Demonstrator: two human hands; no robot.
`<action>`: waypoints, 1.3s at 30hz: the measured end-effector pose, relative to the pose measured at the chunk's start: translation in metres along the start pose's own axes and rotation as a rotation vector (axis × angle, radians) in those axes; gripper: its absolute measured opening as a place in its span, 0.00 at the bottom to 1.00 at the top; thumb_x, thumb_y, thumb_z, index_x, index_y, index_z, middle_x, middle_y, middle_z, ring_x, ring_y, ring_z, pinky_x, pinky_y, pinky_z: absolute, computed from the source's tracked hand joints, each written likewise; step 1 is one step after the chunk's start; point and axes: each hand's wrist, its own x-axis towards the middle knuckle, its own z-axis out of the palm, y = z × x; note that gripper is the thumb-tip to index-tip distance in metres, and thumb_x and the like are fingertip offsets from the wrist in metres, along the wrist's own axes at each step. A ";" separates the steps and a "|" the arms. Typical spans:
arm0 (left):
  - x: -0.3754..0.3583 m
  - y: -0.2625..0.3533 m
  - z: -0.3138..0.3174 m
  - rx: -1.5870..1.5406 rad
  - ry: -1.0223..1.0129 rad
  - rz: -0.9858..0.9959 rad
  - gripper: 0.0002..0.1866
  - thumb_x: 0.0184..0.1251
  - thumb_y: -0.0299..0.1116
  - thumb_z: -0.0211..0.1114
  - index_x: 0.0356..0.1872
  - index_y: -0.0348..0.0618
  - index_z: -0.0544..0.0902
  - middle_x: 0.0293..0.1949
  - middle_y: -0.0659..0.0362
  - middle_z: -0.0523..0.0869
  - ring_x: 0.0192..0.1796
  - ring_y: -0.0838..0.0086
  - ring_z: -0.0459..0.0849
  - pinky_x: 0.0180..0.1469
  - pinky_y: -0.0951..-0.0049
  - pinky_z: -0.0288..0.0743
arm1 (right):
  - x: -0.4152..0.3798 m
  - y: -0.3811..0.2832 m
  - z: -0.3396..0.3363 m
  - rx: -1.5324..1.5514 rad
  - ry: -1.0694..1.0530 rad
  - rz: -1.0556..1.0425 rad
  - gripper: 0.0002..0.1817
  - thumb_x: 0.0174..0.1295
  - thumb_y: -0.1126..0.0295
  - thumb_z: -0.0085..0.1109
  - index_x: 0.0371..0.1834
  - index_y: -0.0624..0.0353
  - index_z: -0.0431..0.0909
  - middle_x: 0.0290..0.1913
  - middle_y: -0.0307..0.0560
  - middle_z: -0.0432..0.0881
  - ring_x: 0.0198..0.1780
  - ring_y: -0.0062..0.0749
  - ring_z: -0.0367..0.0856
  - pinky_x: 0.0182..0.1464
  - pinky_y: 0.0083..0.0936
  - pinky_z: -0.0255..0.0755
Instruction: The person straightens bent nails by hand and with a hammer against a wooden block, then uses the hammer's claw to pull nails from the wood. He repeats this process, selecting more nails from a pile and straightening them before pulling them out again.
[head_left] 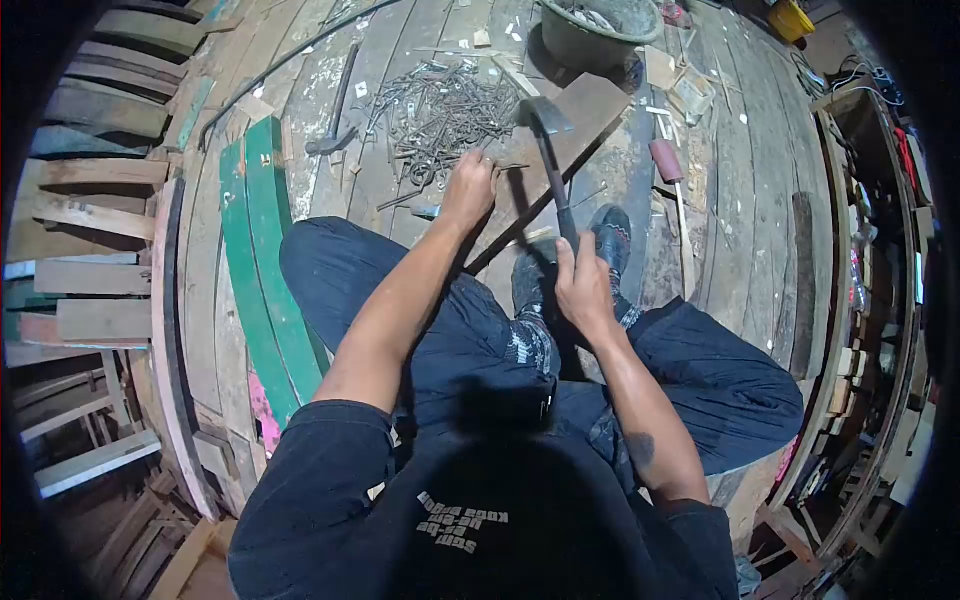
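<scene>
My right hand (583,285) is wrapped round the grip of a hammer (553,170), whose head is raised over a wooden plank (575,120). My left hand (470,190) is closed at the near edge of a heap of nails (445,115). From its fingertips a thin nail (513,167) sticks out to the right, toward the plank. The plank lies slanted on the floor between the nail heap and my feet. A second hammer (340,110) rests on the floor left of the heap.
A grey bucket (605,20) stands beyond the plank. To the right lies a mallet (665,160) with a reddish head. Green boards (262,260) flank my left knee. Stacked timber (100,180) fills the left side, and a wooden shelf (835,380) stands at the right.
</scene>
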 end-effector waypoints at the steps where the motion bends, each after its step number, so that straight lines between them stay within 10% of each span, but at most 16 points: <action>1: 0.000 0.001 -0.001 -0.003 0.001 0.005 0.11 0.66 0.27 0.66 0.46 0.31 0.84 0.47 0.36 0.82 0.52 0.41 0.81 0.58 0.51 0.76 | -0.001 0.004 0.003 -0.001 0.006 0.000 0.18 0.78 0.59 0.47 0.57 0.65 0.71 0.35 0.79 0.81 0.42 0.77 0.81 0.40 0.60 0.72; 39: 0.012 0.014 -0.013 -0.021 -0.027 -0.040 0.09 0.64 0.34 0.70 0.40 0.40 0.89 0.39 0.44 0.84 0.47 0.48 0.83 0.52 0.54 0.79 | 0.030 0.009 -0.001 -0.096 0.063 0.031 0.18 0.76 0.59 0.53 0.48 0.67 0.73 0.34 0.74 0.82 0.40 0.73 0.83 0.40 0.55 0.73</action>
